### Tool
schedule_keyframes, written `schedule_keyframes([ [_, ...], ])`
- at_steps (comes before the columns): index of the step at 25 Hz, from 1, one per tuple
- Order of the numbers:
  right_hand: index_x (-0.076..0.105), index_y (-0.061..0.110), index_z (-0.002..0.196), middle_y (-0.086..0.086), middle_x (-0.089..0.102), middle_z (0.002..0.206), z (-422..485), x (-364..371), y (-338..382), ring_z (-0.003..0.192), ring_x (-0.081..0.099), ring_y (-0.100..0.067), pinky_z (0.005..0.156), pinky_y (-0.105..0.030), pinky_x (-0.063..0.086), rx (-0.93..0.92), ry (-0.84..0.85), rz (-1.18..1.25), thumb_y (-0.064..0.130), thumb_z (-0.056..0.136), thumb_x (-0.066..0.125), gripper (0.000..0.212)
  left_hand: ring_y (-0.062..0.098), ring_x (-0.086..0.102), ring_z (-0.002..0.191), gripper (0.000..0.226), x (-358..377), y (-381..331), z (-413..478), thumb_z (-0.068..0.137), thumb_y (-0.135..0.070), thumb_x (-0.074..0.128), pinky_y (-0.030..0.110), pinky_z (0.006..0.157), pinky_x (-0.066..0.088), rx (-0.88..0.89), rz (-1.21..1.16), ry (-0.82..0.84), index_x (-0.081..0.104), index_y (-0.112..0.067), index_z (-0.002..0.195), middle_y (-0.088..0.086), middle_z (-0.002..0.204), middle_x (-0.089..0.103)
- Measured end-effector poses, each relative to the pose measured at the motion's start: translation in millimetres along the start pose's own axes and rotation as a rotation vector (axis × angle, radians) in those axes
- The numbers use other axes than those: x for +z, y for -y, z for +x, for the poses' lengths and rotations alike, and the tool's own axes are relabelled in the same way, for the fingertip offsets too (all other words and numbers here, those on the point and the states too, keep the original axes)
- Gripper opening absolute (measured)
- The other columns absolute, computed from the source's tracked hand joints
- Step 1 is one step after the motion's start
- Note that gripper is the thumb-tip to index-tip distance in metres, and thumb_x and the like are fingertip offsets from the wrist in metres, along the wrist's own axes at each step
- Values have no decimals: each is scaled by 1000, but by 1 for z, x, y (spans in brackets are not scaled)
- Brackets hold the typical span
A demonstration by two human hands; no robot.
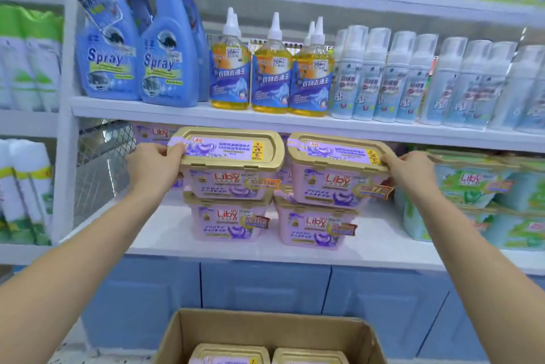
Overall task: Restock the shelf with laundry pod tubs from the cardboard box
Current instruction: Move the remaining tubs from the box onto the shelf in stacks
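mid-frame, the left hand (153, 167) grips the left upper tub (233, 170) with curled fingers (177, 150), the right hand (411, 170) likewise the right upper tub (336, 178).

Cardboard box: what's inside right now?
Inside the cardboard box, two gold-lidded tubs sit side by side, only their lids showing. Anything under them is covered; the box's near end is out of frame.

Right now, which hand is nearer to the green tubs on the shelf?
Right. The right hand grips the right end of the upper right pink tub, beside the green tubs. The left hand grips the left end of the upper left pink tub, beyond both.
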State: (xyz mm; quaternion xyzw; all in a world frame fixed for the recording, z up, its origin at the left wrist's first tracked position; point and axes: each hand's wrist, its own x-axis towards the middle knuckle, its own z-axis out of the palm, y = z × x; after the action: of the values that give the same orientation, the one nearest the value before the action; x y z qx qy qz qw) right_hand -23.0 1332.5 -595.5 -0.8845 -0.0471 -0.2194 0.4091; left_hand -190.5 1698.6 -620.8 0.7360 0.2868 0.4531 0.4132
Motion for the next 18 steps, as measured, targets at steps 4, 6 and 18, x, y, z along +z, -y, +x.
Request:
schedule_keyframes([
  [4, 63, -5, 74, -23, 62, 74, 19, 15, -2, 81, 59, -39, 65, -34, 38, 25, 32, -20, 49, 83, 53, 56, 32, 66, 76, 42, 16, -7, 17, 77, -38, 55, 37, 73, 53, -6, 202, 11, 70, -2, 62, 21, 62, 69],
  [6, 62, -1, 70, -18, 62, 70, 26, 22, -1, 74, 60, -35, 64, -34, 42, 43, 64, -28, 53, 82, 53, 57, 32, 67, 73, 44, 24, -6, 30, 77, -40, 55, 39, 73, 55, -35, 262, 75, 69, -1, 64, 20, 62, 69],
  [18, 60, 13, 100, -9, 67, 94, -18, 46, -29, 89, 59, -30, 78, -38, 42, -118, 122, 150, 76, 77, 27, 74, 27, 61, 92, 51, 44, 46, -20, 87, -56, 37, 36, 78, 41, 143, 48, 245, 57, -13, 107, 8, 102, 65],
])
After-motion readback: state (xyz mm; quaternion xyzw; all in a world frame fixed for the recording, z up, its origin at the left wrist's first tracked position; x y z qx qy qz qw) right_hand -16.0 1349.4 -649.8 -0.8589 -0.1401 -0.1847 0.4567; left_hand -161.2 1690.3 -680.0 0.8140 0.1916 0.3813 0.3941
